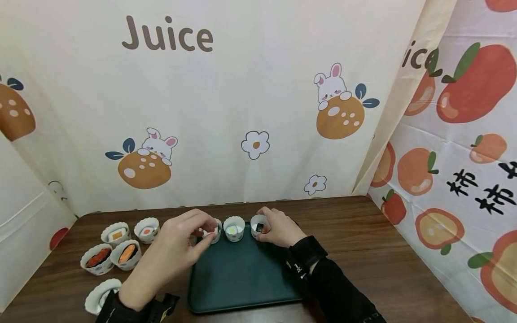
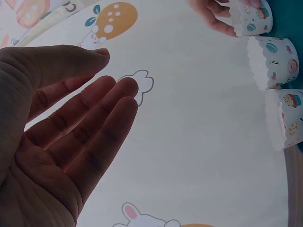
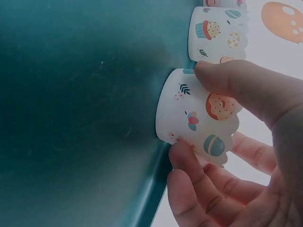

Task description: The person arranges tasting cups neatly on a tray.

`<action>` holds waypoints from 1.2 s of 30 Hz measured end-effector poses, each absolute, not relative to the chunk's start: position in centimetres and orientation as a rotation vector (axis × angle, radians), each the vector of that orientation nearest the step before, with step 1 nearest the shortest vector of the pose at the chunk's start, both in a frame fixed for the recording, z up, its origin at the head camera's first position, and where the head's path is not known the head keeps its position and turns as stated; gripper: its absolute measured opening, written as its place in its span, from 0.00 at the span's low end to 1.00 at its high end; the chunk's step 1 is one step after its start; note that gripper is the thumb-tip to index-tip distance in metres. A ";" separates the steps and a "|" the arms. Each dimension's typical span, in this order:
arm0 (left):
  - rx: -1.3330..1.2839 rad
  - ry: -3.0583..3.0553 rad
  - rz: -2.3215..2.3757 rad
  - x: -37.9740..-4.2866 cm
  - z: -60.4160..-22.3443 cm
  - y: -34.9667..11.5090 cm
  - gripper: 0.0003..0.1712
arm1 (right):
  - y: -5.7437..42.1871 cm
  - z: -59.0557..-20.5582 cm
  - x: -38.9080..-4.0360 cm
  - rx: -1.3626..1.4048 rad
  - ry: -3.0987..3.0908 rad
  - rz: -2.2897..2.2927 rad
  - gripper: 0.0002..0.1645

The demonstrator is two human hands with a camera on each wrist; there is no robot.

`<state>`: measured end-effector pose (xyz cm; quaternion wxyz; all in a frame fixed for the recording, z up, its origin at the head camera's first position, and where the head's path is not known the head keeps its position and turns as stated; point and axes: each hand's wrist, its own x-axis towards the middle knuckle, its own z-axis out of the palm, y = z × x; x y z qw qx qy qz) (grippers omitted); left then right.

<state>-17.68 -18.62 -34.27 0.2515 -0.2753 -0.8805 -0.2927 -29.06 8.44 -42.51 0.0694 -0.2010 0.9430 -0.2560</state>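
Note:
On the dark green tray (image 1: 242,278), three white paper cups stand in a row along the far edge. My right hand (image 1: 280,229) holds the right-end cup (image 3: 189,109) at the tray's corner, thumb on one side and fingers on the other. Inside that cup lies a small sushi piece (image 1: 260,228) with a dark part. The middle cup (image 1: 234,231) contains a white piece with a pale green centre. My left hand (image 1: 181,242) is raised near the left-end cup (image 2: 289,118), partly covering it in the head view. Its fingers are loosely bent with nothing between them.
Left of the tray, several paper cups with sushi pieces (image 1: 126,254) stand together on the wooden table (image 1: 363,269). Nearer the front is another white cup (image 1: 102,291), partly behind my left wrist. A printed curtain (image 1: 222,98) hangs behind the table.

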 end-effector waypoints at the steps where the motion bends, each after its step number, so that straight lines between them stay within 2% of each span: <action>1: -0.749 -2.395 -0.795 -17.7 -34.3 -18.6 0.16 | 8.4 -42.5 -29.0 -0.606 2.835 -0.779 0.38; 6: -0.750 -2.398 -0.812 -17.7 -34.3 -18.6 0.16 | 8.6 -42.4 -29.0 -0.623 2.824 -0.825 0.40; 25: -0.751 -2.422 -0.823 -17.7 -34.3 -18.3 0.15 | 9.4 -42.5 -28.7 -0.679 2.852 -0.878 0.37; 36: -0.757 -2.490 -0.756 -17.6 -34.4 -17.8 0.14 | 11.4 -41.0 -26.9 -0.713 2.903 -0.917 0.35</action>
